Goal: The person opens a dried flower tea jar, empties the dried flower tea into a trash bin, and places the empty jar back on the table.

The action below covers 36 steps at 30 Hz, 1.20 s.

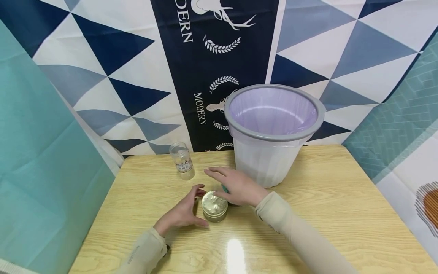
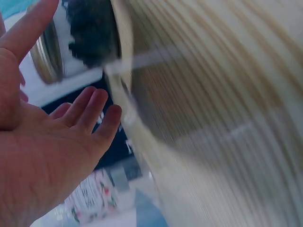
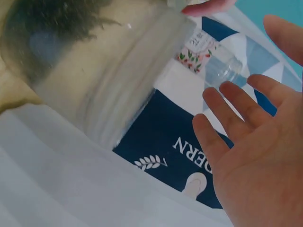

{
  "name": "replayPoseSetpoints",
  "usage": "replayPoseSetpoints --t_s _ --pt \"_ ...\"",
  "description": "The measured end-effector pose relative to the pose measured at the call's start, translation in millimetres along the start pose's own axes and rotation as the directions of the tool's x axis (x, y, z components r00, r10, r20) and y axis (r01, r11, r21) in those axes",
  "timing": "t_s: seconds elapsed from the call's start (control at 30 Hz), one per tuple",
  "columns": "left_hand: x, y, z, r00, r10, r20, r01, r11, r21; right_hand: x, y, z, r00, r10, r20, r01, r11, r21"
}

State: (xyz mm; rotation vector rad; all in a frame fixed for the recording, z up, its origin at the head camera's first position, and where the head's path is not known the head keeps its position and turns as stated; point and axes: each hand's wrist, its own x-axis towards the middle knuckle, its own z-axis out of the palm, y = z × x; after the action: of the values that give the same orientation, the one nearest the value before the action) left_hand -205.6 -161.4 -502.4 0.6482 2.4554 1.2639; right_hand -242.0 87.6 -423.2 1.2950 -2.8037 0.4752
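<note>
A clear jar with a gold lid (image 1: 214, 204) stands on the table between the two hands. Dark green matter (image 2: 92, 30) shows inside it in the left wrist view, and the same jar (image 3: 104, 61) looms large and blurred in the right wrist view. My left hand (image 1: 183, 211) is at its left side, thumb and fingers spread around it with a gap. From the right, my right hand (image 1: 237, 186) reaches over with fingers extended, its thumb near the lid's edge; contact cannot be told. A small teal thing (image 1: 224, 188) is mostly hidden under that hand.
An open, lidless glass bottle (image 1: 183, 161) with a floral label stands at the table's back left. Behind the right hand is a large white bin (image 1: 265, 160) with a grey rim and a lilac inside. Patterned cloth hangs behind the wooden table (image 1: 328, 213).
</note>
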Motion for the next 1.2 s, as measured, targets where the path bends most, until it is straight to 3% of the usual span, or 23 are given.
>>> replayPoseSetpoints --t_s 0.17,0.4,0.57,0.77,0.97,1.2 --pt "7.8 2.8 14.5 0.999 0.043 0.004 -0.043 0.999 0.007 -7.4 -5.0 10.3 1.0 -0.008 0.026 0.008 1.0 0.0" --pt "11.0 1.1 25.8 0.995 0.07 -0.073 -0.07 0.997 0.013 -12.2 -7.4 13.9 1.0 -0.016 0.014 0.015 1.0 0.008" --pt "10.6 2.4 25.8 0.992 0.071 -0.104 -0.071 0.997 0.002 -13.7 -7.3 11.8 1.0 0.001 0.005 -0.001 0.999 0.032" --pt "10.1 7.4 16.9 0.986 0.022 -0.166 -0.029 0.999 -0.039 -14.3 -6.0 10.2 1.0 0.022 0.007 -0.022 0.999 0.05" --pt "11.6 21.5 0.0 0.962 0.027 -0.272 -0.026 1.0 0.008 -12.2 -3.0 0.5 0.998 0.042 -0.057 -0.036 0.995 0.091" --pt "13.3 47.7 -19.0 0.914 0.074 -0.4 -0.04 0.995 0.091 -12.4 -4.3 -17.5 0.976 0.084 -0.203 -0.06 0.991 0.121"
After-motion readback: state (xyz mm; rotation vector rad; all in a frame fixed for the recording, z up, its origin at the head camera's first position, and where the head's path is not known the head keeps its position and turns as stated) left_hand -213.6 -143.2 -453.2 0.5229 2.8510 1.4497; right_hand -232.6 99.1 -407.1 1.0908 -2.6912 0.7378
